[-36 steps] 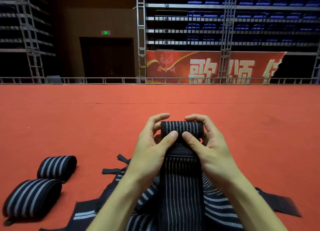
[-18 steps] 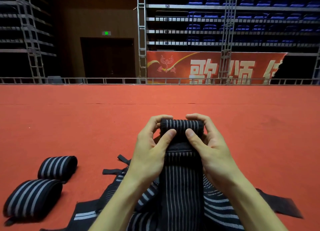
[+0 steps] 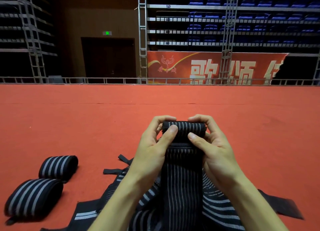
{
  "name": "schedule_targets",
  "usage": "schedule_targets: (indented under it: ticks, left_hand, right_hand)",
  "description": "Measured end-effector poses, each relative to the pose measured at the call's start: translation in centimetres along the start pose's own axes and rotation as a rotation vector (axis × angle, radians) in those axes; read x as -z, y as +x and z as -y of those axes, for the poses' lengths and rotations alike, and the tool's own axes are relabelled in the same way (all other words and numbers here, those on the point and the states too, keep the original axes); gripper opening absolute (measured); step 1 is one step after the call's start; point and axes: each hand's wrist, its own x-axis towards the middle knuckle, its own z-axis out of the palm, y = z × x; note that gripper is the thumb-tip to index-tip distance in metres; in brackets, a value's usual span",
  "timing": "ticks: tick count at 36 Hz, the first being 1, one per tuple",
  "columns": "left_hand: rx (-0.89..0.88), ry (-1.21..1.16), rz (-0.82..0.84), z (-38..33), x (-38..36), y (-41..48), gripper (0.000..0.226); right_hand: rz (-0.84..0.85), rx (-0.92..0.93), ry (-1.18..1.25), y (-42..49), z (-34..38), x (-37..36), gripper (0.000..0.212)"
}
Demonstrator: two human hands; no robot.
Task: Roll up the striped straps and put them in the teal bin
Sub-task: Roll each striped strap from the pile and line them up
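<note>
Red carpet floor [image 3: 83,127]: carries all stock. Loose strap heap [image 3: 218,211]: at the near edge, cut off by the frame and by both forearms, so the count cannot be told. Striped strap [image 3: 184,127]: held up over the heap. Its rolled end is thicker than a second ago, and the plain dark band is now winding in; with a long tail left, rolling looks early. Nearer finished roll [image 3: 33,196] and farther finished roll [image 3: 58,166]: left of the heap, unmoved. Left grip [image 3: 152,147] and right grip [image 3: 213,147]: both clasp the rolled end, thumbs higher on its face. Teal bin: not in view. Roll's far side: hidden by fingers.
</note>
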Motion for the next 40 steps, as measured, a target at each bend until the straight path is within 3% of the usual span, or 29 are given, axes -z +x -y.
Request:
schedule_targets:
  ticks: [2, 5, 12, 15, 21, 29, 35, 40]
  left_hand:
    - [-0.007, 0.015, -0.036, -0.10, -0.09, 0.01, 0.019]
    - [-0.028, 0.012, -0.091, -0.21, -0.10, 0.09, 0.004]
    - [-0.064, 0.026, -0.079, -0.73, -0.05, -0.33, 0.015]
    - [-0.072, 0.033, -0.077, -0.65, -0.18, -0.35, 0.019]
    - [-0.051, 0.015, -0.074, -0.24, -0.08, -0.16, 0.024]
    - [0.120, 0.012, -0.045, 0.05, 0.36, -0.03, 0.033]
    - [0.035, 0.023, -0.059, -0.15, 0.41, 0.02, 0.028]
    - [-0.032, 0.081, -0.057, -0.16, 0.47, -0.07, 0.030]
  right_hand:
    - [0.002, 0.001, 0.004, -0.05, 0.05, -0.11, 0.026]
    - [0.014, 0.000, -0.015, -0.05, 0.01, -0.17, 0.028]
    - [0.045, -0.065, -0.001, -0.10, 0.02, 0.03, 0.051]
    - [0.035, -0.055, -0.054, 0.01, -0.26, 0.01, 0.040]
    - [0.004, 0.008, -0.081, -0.02, -0.25, -0.10, 0.038]
    - [0.016, 0.037, -0.084, -0.17, -0.16, 0.02, 0.032]
    - [0.029, -0.054, 0.073, -0.09, -0.09, -0.07, 0.045]
    - [0.047, -0.108, 0.042, -0.18, -0.12, -0.01, 0.045]
